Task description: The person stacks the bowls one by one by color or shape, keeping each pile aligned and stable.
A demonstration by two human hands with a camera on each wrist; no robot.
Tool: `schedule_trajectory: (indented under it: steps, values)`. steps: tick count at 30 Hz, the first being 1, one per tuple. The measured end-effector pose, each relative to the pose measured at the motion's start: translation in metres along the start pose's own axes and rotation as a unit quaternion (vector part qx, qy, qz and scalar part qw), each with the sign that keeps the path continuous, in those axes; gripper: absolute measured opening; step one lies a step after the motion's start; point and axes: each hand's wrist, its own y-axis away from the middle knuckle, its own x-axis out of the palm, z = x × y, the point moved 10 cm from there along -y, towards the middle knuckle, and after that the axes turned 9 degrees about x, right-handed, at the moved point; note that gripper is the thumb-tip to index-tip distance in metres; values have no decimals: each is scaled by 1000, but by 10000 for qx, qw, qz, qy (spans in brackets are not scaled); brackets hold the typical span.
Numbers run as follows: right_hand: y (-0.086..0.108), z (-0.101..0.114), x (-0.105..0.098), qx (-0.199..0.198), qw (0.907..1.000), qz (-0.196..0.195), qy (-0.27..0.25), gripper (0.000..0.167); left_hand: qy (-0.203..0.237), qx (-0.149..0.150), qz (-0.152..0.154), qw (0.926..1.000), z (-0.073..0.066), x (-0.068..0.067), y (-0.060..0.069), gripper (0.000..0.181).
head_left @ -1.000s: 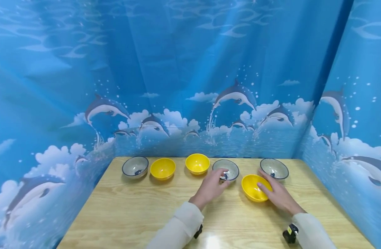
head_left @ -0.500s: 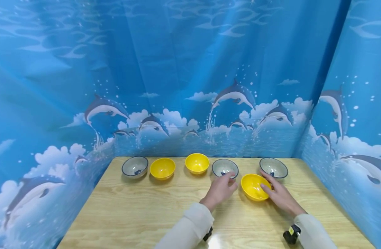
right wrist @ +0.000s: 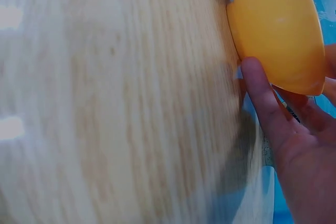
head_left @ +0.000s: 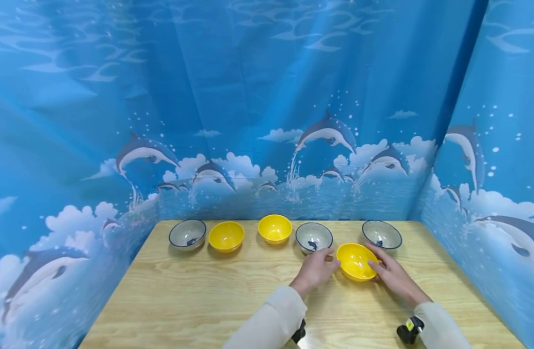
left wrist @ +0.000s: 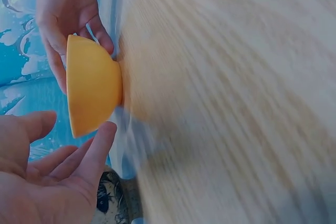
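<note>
A yellow bowl stands upright on the wooden table, right of centre. My right hand holds its right side, thumb at the rim and fingers around the outer wall. On the bowl's left is my left hand, fingers extended and parted. In the left wrist view, a fingertip of the left hand comes close to the yellow bowl; whether it touches is hard to tell. The right wrist view shows the right hand against the outer wall of the bowl.
Behind the hands stand a grey bowl and another grey bowl. Farther left are two yellow bowls and a third grey bowl. A blue dolphin-print curtain hangs behind the table.
My left hand has moved from the middle grey bowl rightward and toward the front, up beside the yellow bowl. The right hand remains at that bowl, which has hardly moved.
</note>
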Motion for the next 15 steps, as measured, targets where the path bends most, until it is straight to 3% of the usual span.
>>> schedule_trajectory:
  steps: [10,15]
  values:
    - [-1,-3,2,69,9994,122,-315,62,163,146,-361,9991,-1,7,-2,44]
    - [1,-5,1,223,9986,143,-449,63,357,-22,-407,9985,2,10,-2,43]
